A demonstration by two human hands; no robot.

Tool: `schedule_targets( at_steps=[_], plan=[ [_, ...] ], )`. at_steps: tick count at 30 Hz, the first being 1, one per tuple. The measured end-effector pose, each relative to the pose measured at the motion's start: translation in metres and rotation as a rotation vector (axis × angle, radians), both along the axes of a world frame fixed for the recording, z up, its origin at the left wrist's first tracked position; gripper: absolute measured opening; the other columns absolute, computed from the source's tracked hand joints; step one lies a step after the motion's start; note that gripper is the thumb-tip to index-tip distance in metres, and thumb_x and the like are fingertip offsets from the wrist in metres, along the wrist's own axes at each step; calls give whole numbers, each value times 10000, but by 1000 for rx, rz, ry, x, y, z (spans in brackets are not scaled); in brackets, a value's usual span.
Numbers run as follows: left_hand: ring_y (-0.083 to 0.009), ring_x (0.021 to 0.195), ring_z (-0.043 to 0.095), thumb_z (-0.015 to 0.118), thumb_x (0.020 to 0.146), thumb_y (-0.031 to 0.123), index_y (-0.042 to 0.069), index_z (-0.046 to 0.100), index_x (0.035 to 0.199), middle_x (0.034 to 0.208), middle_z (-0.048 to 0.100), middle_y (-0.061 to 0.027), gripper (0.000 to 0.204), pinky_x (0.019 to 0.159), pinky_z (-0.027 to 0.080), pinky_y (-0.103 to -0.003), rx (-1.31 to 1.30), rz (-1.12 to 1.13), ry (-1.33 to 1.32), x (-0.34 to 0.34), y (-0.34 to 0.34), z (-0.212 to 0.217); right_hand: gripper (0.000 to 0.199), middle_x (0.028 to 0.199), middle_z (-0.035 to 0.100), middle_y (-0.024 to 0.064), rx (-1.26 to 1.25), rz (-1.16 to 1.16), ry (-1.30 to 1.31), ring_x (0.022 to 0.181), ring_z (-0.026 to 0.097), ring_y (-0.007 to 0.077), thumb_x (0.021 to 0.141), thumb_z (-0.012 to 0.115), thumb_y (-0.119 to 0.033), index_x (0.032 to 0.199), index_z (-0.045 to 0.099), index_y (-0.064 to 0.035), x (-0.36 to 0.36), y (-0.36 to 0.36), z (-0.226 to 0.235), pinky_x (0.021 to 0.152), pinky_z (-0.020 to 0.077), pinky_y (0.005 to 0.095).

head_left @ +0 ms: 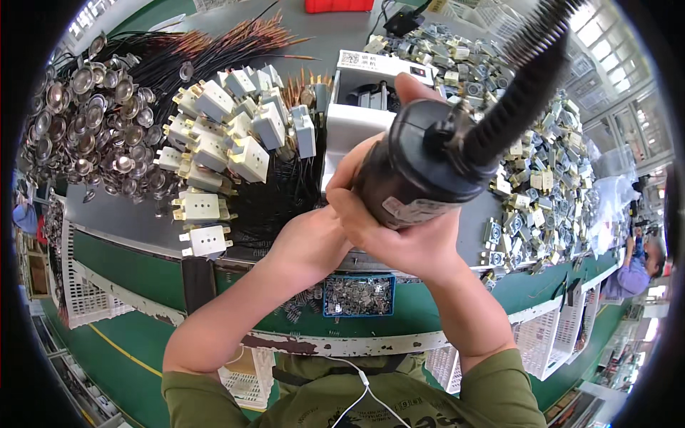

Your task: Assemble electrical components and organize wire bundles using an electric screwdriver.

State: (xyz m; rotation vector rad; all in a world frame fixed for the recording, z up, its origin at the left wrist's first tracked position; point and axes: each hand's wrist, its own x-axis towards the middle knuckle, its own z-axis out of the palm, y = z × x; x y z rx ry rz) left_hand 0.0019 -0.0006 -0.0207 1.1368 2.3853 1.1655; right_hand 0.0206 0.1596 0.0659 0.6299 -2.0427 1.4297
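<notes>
My right hand (417, 251) is wrapped round a black corded electric screwdriver (421, 164), held upright in front of the white machine. The tool's lower end is out of sight beneath its body. My left hand (314, 232) reaches in under the right hand and the screwdriver. Its fingers are hidden there, so what they hold or touch cannot be made out. Beside it on the left lies a cluster of white-grey switch blocks (250, 158) with metal tabs, wired to black cables (275, 207). A white machine (349, 118) with an open front stands just beyond my hands.
Round metal discs (93, 128) are heaped at the far left, near black wires with copper-coloured ends (214, 46). Small switch parts (542, 185) cover the right side. A blue-rimmed tray (359, 294) of metal pieces sits close to me. A coiled cord (546, 32) hangs above. Another person (633, 267) is far right.
</notes>
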Motion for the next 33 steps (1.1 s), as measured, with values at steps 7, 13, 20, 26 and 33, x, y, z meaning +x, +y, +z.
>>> schedule_targets(
  at_steps=[7,13,20,26,33],
  plan=[
    [-358,956,665,598,910,152,55,629,1112,1043,673,-161,227,764,564,-459,-30,-73,41,-5,3,0,935,809,673,86,-134,-18,-76,676,640,119,746,723,96,1487,152,122,4,-5,-7,650,521,233],
    [-358,962,667,578,917,146,38,618,1109,1042,669,-188,225,761,563,-465,2,-69,27,-3,1,-4,922,875,694,99,-92,-7,-29,720,644,110,759,708,99,1497,155,85,1,-6,-10,700,518,242],
    [-296,930,611,698,878,240,58,620,1187,1019,604,-93,368,790,519,-413,-37,-75,170,2,-4,-9,920,1026,672,181,51,-108,17,689,632,133,865,643,3,1581,69,-53,33,14,25,647,530,268],
    [-213,928,611,764,802,187,137,668,1193,1036,639,-13,406,788,469,-372,-77,-222,433,7,-4,18,859,1070,646,183,-262,-326,-80,673,609,134,913,643,-7,1586,112,-63,30,36,24,617,519,273],
    [-179,902,621,694,831,160,141,676,1154,977,654,-8,324,762,439,-340,-142,-190,486,15,-8,20,799,1128,662,81,-333,-384,-91,817,595,67,875,735,15,1526,277,-61,19,49,21,696,496,207]
  ],
)
